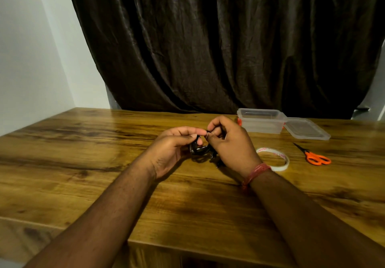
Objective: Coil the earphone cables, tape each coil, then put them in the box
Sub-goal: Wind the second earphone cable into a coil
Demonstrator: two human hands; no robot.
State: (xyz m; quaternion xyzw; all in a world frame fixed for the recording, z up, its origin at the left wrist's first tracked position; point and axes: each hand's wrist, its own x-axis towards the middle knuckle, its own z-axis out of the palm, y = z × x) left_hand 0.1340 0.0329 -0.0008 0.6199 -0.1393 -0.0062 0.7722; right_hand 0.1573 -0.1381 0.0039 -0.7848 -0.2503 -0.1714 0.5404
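Box point(261, 121) at far right of table point(104, 163), lid point(307, 128) just right of it. Tape roll point(275, 159) nearer, scissors point(314, 155) to its right. Curtain point(218, 44) behind table.

We've got the black earphone cable point(199, 150) bunched in a loose coil mid-table, the tape roll point(280, 164) flat to its right, and the clear box point(261, 121) open behind.

From my remote seat, most of the black cable point(199, 150) was hidden between the left hand point(177, 146) and the right hand point(227, 140). The roll of tape point(277, 159) was partly covered by the right wrist, its lettering too small to read.
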